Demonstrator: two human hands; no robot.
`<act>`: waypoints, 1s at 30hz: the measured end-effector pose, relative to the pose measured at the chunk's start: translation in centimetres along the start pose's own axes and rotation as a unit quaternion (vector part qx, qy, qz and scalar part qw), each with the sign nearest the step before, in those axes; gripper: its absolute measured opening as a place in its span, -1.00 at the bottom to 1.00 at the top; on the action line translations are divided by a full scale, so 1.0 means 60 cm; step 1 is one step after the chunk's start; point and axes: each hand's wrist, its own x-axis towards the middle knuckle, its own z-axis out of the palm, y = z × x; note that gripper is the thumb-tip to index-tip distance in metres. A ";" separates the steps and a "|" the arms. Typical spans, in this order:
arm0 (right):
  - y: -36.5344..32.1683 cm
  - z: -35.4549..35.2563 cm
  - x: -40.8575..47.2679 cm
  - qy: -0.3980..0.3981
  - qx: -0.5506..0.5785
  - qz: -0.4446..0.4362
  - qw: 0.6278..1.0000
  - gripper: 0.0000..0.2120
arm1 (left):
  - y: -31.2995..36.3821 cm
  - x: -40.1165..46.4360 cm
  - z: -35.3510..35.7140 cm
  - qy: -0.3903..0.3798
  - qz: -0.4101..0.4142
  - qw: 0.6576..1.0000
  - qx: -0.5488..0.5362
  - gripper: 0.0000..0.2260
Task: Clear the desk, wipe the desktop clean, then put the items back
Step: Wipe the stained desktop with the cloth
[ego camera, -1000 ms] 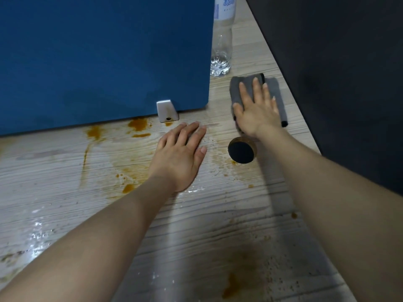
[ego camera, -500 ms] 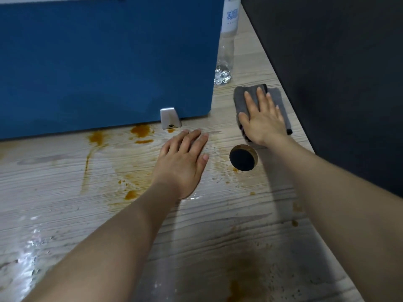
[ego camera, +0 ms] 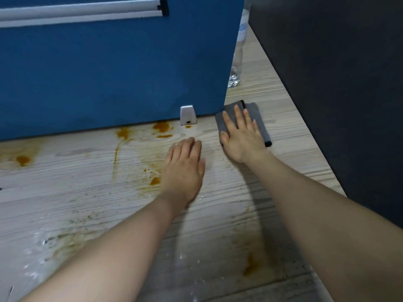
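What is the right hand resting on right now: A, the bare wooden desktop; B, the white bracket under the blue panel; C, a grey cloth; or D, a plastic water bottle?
C: the right hand lies flat with straight fingers on the grey cloth, pressing it onto the desktop beside the blue panel, while the water bottle stands further back, untouched.

Both forearms are bare, with no sleeves, and the left hand (ego camera: 184, 168) and right hand (ego camera: 242, 136) are ungloved.

Left hand (ego camera: 185, 168) flat — right hand (ego camera: 242, 136) flat, fingers spread.
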 end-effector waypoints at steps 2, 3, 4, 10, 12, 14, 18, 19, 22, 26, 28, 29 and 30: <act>-0.017 0.006 -0.022 -0.008 -0.005 -0.016 1.000 -0.45 | -0.011 -0.020 0.006 -0.026 -0.005 1.000 0.016 -0.56; -0.026 0.009 -0.037 -0.014 -0.005 -0.028 0.999 -0.45 | -0.014 -0.025 0.008 -0.029 -0.005 0.999 0.023 -0.55; -0.033 0.012 -0.053 -0.021 -0.003 -0.044 0.999 -0.45 | -0.015 -0.027 0.009 -0.029 -0.007 0.999 0.024 -0.55; -0.022 0.019 -0.107 -0.021 -0.001 -0.126 0.992 -0.45 | -0.015 -0.030 0.012 -0.023 -0.028 0.999 0.000 -0.51; -0.014 0.015 -0.088 -0.012 -0.005 -0.105 0.994 -0.46 | -0.017 -0.029 0.012 -0.026 -0.028 0.999 -0.007 -0.54; -0.012 0.009 -0.060 -0.018 -0.008 -0.056 0.998 -0.45 | -0.018 -0.030 0.012 -0.028 -0.034 0.999 -0.010 -0.55; -0.030 0.008 -0.041 -0.014 -0.017 0.009 1.000 -0.45 | -0.021 -0.027 0.016 -0.025 -0.035 0.999 -0.015 -0.55; -0.039 0.011 -0.053 -0.015 -0.013 0.012 1.000 -0.44 | -0.021 -0.029 0.016 -0.028 -0.035 0.999 -0.018 -0.55; -0.055 0.023 -0.095 -0.020 -0.012 -0.022 0.999 -0.44 | -0.020 -0.028 0.015 -0.024 -0.034 0.999 -0.022 -0.54; -0.033 0.015 -0.092 -0.023 -0.028 -0.059 0.998 -0.44 | -0.018 -0.029 0.013 -0.023 -0.035 0.999 -0.021 -0.54; -0.023 0.009 -0.071 -0.015 -0.024 -0.042 0.999 -0.44 | -0.018 -0.028 0.014 -0.031 -0.039 0.999 -0.023 -0.54; -0.022 0.007 -0.060 -0.013 -0.019 -0.023 0.999 -0.44 | -0.018 -0.029 0.014 -0.029 -0.039 0.999 -0.020 -0.54; -0.024 0.007 -0.052 -0.011 -0.014 -0.003 1.000 -0.44 | -0.018 -0.030 0.014 -0.027 -0.038 0.999 -0.017 -0.54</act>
